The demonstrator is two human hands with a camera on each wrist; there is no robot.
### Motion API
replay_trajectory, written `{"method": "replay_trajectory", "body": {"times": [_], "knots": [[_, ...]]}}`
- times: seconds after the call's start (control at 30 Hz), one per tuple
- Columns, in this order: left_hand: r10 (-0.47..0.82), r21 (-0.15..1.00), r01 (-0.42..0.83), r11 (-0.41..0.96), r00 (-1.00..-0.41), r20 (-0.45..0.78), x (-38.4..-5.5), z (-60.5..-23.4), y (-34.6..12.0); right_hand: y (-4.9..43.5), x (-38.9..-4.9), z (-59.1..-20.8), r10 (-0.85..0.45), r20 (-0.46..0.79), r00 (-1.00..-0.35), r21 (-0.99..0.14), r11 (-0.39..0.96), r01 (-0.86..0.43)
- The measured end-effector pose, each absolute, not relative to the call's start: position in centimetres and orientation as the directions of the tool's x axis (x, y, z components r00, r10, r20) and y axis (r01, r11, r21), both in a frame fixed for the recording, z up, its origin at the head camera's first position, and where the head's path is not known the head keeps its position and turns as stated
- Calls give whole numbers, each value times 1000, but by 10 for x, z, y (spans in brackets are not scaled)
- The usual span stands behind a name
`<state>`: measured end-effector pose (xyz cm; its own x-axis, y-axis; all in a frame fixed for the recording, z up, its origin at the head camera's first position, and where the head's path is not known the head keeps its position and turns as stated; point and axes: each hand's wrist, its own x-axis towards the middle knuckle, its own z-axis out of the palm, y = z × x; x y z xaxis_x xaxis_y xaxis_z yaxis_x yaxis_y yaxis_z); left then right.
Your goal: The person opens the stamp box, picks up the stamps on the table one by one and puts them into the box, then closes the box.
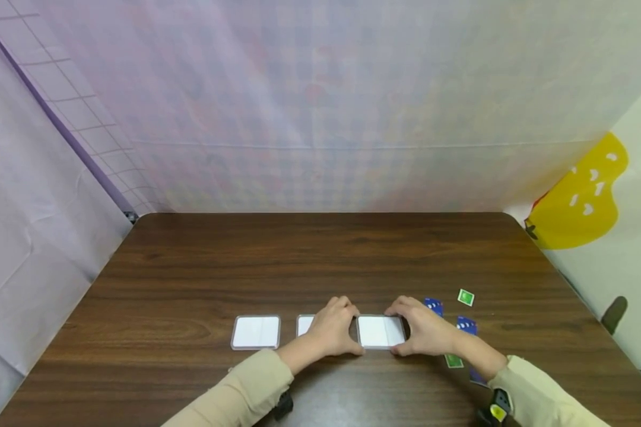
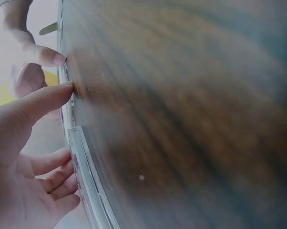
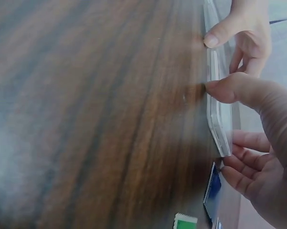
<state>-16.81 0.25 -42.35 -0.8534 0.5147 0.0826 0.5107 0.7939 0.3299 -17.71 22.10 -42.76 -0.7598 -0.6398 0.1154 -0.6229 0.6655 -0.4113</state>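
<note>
A flat clear plastic case (image 1: 375, 331) with a white insert lies on the table between the two hands. My left hand (image 1: 332, 325) holds its left end, thumb at the near edge and fingers toward the far corner. Around the right end curves my right hand (image 1: 426, 330), the thumb (image 3: 222, 90) against the near edge. A second such case (image 1: 304, 324) is partly hidden beneath or behind the left hand. Farther left a third case (image 1: 256, 332) lies flat in full view. The wrist views are hazy and show the cases edge-on.
Right of the hands lie small green and blue stamp-like pieces with toothed edges: a green one (image 1: 466, 297), a blue one (image 1: 466, 324) and another green one (image 1: 453, 360) partly under the right forearm. The brown wooden table (image 1: 320, 255) reaches back to a pale curtain (image 1: 320, 107).
</note>
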Motion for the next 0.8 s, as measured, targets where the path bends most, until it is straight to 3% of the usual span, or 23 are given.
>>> {"method": "replay_trajectory", "body": {"times": [0.8], "knots": [[532, 319, 536, 781, -840, 108, -170, -424, 4, 214, -181, -414, -703, 92, -705, -294, 658, -694]]}}
